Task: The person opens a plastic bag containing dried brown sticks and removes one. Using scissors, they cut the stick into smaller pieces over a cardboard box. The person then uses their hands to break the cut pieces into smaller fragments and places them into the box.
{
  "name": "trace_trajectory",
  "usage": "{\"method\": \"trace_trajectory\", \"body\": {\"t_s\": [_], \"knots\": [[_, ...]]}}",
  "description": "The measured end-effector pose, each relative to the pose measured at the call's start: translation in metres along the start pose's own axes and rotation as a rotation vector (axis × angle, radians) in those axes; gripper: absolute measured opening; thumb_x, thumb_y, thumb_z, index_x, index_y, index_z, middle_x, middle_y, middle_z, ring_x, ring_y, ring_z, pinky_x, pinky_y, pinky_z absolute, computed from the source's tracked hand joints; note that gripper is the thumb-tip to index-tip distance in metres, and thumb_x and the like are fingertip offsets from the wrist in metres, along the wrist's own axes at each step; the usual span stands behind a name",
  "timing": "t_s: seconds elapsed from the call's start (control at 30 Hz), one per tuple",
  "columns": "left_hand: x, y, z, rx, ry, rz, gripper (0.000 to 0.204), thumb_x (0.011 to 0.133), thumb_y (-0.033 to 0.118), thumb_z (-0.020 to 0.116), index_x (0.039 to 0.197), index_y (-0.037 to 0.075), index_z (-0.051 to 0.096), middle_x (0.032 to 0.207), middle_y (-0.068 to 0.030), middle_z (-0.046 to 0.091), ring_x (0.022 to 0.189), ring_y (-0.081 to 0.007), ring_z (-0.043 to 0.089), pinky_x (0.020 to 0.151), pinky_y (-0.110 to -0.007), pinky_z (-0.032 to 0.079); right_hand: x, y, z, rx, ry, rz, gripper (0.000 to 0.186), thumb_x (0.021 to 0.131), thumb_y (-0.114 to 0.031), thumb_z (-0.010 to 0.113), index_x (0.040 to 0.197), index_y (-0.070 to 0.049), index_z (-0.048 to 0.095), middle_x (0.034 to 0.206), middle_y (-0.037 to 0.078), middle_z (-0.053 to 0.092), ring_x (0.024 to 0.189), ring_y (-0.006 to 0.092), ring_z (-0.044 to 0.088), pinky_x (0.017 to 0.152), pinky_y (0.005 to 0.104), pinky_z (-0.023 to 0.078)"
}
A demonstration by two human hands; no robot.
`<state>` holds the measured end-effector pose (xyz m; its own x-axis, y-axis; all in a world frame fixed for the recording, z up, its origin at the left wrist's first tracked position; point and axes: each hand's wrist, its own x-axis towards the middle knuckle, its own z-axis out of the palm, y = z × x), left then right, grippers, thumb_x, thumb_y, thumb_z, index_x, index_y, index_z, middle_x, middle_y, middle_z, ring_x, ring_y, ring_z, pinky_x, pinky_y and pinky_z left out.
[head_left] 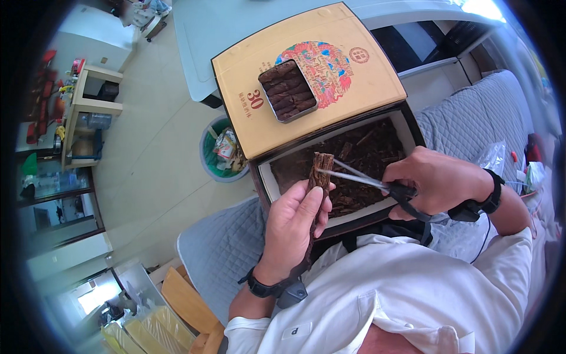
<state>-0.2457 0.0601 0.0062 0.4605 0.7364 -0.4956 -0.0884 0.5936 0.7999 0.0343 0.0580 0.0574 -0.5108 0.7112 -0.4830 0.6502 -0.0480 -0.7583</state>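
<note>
My left hand is closed around a rough, dark brown bark-like stick, held upright with its top end sticking out above my fingers. My right hand grips a pair of scissors by black handles. The blades are parted, and their tips reach the stick's upper part; whether they press on it I cannot tell. Below both hands is an open box with a pale inner rim, holding dark brown loose pieces. On its gold lid lies a metal tin packed with dark brown rolled pieces.
Left of the box, a green bin holds wrappers. A pale table stands behind the lid. Grey quilted covers lie on the seat at both sides, with clear plastic at the right. Wooden shelves stand at far left.
</note>
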Motion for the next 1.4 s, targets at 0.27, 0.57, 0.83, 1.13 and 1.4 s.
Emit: {"method": "trace_trajectory", "body": {"t_s": [0.27,0.57,0.83,1.13,1.4], "knots": [[0.004,-0.005,0.003,0.040,-0.011,-0.036,0.018,0.108,0.019,0.054,0.105,0.003,0.062,0.088,-0.0017,0.063,0.067,-0.0047,0.053,0.052,-0.020,0.041,0.021,-0.003,0.006,0.020,-0.086,-0.017,0.036,0.082,-0.028,0.079,0.090,0.005,0.069,0.072,0.021,0.065,0.067,0.0402,0.063,0.061,0.0431,0.050],[0.008,-0.004,0.006,0.060,-0.010,-0.076,0.016,0.108,0.019,0.056,0.108,0.005,0.063,0.088,-0.0011,0.063,0.068,-0.0046,0.053,0.052,-0.020,0.040,0.031,0.007,0.009,0.004,-0.097,-0.040,0.038,0.083,-0.033,0.083,0.093,0.001,0.070,0.069,0.014,0.064,0.062,0.0304,0.061,0.057,0.0408,0.047],[0.012,-0.004,0.010,0.094,-0.018,-0.114,0.017,0.107,0.019,0.057,0.109,0.004,0.065,0.086,-0.0002,0.063,0.066,-0.0043,0.053,0.051,-0.019,0.040,0.035,0.005,0.008,0.034,-0.136,0.033,0.041,0.084,-0.034,0.082,0.090,0.003,0.067,0.070,0.016,0.066,0.064,0.0333,0.063,0.060,0.0421,0.048],[0.022,-0.002,0.004,0.036,-0.049,-0.181,0.026,0.107,0.024,0.057,0.117,0.002,0.066,0.085,0.0003,0.061,0.065,-0.0044,0.051,0.051,-0.019,0.038,0.039,0.026,0.022,0.152,-0.004,-0.094,0.029,0.084,-0.022,0.078,0.091,0.005,0.071,0.065,0.013,0.064,0.057,0.0223,0.060,0.056,0.0361,0.047],[0.041,-0.004,-0.008,-0.069,-0.113,-0.286,0.028,0.107,0.024,0.057,0.119,0.000,0.065,0.085,-0.0004,0.061,0.065,-0.0052,0.050,0.050,-0.018,0.035,0.044,0.032,0.023,0.199,0.033,-0.084,0.023,0.082,-0.013,0.075,0.085,0.010,0.073,0.068,0.020,0.067,0.059,0.0290,0.065,0.060,0.0377,0.053]]}}
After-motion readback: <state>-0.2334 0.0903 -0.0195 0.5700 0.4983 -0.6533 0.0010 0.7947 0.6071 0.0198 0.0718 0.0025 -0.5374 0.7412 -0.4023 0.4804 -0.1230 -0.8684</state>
